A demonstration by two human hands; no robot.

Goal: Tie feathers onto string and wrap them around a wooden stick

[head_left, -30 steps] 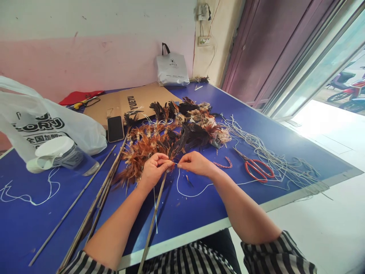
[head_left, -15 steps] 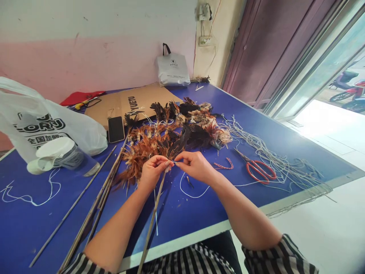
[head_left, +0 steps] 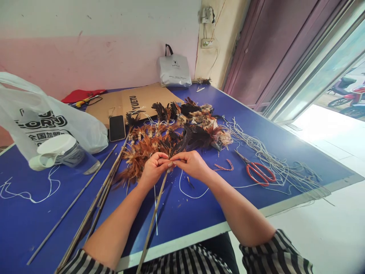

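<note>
My left hand pinches the top of a thin wooden stick, where dark feathers fan out away from me. The stick slants down past the table edge toward my body. Close against it, my right hand is closed in a pinch on a thin white string. That string loops down under the right wrist and runs off to the right. Fingertips of both hands meet at the joint, which hides the wrapping itself. Brown feathers lie just beyond my left hand.
Red-handled scissors and a tangle of pale strings lie right. More sticks, a clear lidded cup and a white plastic bag are left. A phone, cardboard and feather bunches lie farther back.
My right hand has moved slightly left, so the fingertips of both hands now touch. The short string stretch visible between them before is hidden. The view has shifted a little.
</note>
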